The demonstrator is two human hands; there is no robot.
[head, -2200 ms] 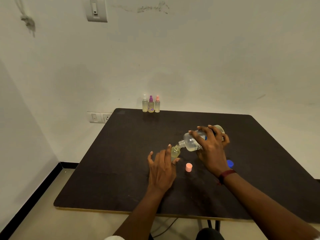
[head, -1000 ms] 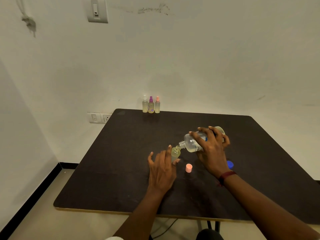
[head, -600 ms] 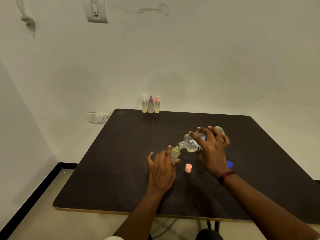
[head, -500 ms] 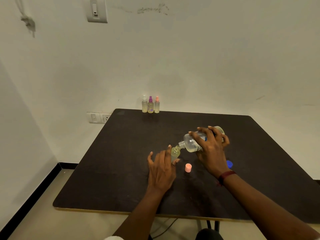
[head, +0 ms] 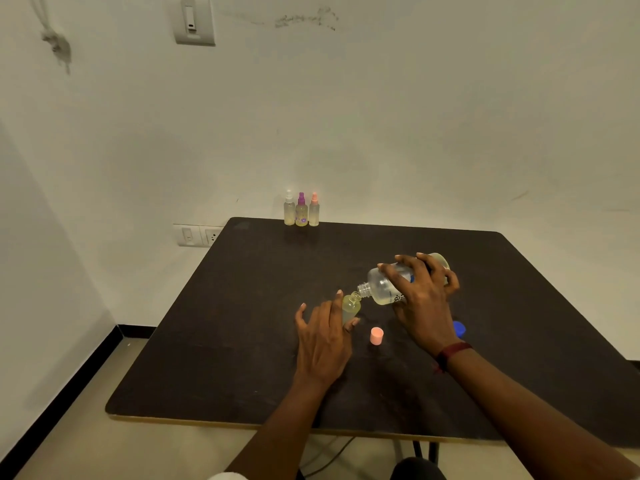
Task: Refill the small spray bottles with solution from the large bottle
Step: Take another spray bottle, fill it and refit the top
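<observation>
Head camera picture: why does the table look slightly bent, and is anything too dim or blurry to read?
In the head view the wide lens slightly bows the table edges; light is dim, so shadows on the dark top barely show; the three capped spray bottles at the far edge leave a faint reflection; the label on the large bottle is too soft to read.

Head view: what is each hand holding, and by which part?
The right hand grips the large bottle around its body; the left hand holds the small open bottle by its lower body.
</observation>
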